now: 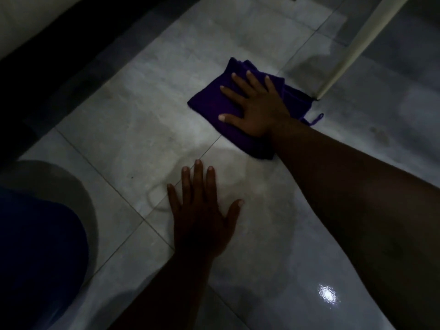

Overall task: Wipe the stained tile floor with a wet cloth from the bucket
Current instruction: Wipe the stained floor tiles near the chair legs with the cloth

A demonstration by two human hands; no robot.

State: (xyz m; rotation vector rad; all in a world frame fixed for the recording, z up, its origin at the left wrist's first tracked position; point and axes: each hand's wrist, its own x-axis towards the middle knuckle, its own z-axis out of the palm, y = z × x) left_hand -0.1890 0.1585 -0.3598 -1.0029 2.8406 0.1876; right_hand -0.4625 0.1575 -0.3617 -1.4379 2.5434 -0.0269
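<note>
A folded purple cloth (pixel 209 101) lies flat on the grey tile floor (pixel 123 129), in the upper middle of the view. My right hand (pixel 257 106) presses down on the cloth with fingers spread, palm flat. My left hand (pixel 202 210) rests flat on the bare tile nearer to me, fingers apart, holding nothing. A faint wet sheen and a curved smear mark show on the tiles around my left hand. No bucket is in view.
A pale slanted pole or frame leg (pixel 352 46) meets the floor just right of the cloth. A dark skirting and wall (pixel 59 51) run along the upper left. My blue-clad knee (pixel 40 246) fills the lower left. A light glare (pixel 327 294) shines on wet tile.
</note>
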